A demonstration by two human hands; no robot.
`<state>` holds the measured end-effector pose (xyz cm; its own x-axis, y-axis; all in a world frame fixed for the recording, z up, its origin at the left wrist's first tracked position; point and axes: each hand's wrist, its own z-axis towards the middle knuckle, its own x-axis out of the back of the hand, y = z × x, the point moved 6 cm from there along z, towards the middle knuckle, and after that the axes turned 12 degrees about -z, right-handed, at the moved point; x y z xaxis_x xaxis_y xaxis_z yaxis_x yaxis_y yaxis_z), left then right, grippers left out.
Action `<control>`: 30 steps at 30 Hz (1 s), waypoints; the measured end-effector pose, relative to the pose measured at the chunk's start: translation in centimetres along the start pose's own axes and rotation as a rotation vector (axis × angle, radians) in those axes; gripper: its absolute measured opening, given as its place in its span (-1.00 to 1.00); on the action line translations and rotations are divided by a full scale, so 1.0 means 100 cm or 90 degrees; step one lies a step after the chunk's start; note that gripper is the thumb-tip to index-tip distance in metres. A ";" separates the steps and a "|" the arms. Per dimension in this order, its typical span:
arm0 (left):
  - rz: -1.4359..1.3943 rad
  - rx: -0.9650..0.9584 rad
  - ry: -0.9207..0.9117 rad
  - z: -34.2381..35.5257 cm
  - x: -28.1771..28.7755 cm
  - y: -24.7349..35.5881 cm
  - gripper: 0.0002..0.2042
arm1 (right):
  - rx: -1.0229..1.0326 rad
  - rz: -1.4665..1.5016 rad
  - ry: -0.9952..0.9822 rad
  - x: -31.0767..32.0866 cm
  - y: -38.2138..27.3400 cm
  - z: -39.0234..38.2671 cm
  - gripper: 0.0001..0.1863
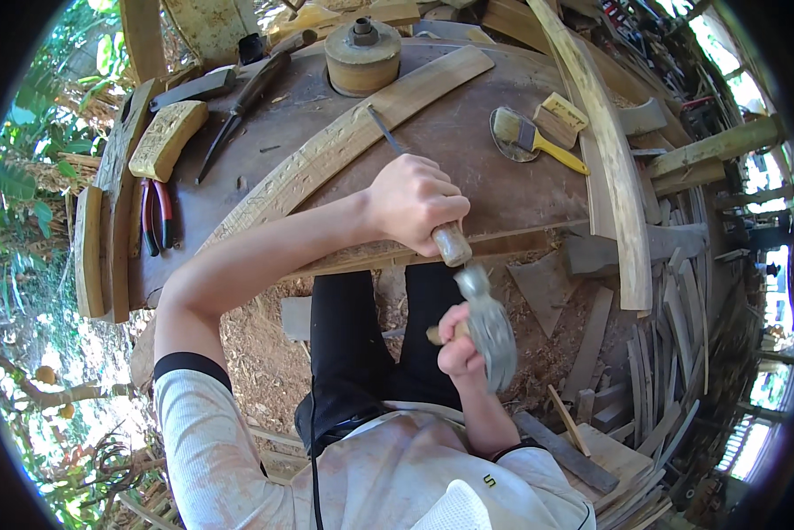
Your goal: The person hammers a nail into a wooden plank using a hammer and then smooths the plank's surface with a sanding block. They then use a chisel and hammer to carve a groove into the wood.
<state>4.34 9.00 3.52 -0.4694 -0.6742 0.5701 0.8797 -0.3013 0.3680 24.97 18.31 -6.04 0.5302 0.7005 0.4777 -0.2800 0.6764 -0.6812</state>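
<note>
My left hand is wrapped around the wooden handle of a chisel. The chisel slants away from me, and its narrow blade meets a long, slightly curved wooden board lying diagonally on the bench. Marks and small cuts show along the board's face. Below and right of the chisel, my right hand grips a hammer by its handle. The metal hammer head is smeared by motion, with its upper end close to the butt of the chisel; whether they touch I cannot tell.
The brown workbench also bears a round wooden block with a bolt, red-handled pliers, a long knife-like tool and a yellow-handled brush. A long pale wood strip stands at right. Wood scraps and shavings cover the ground.
</note>
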 end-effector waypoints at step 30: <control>-0.036 -0.019 0.010 0.011 0.012 0.005 -0.78 | -0.139 0.226 -0.024 0.006 -0.014 0.007 -0.27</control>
<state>4.11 8.79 5.15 -0.5174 -0.6655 0.5379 0.8538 -0.3590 0.3770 25.06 17.91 -4.39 0.4008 0.8918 0.2099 -0.2613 0.3308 -0.9068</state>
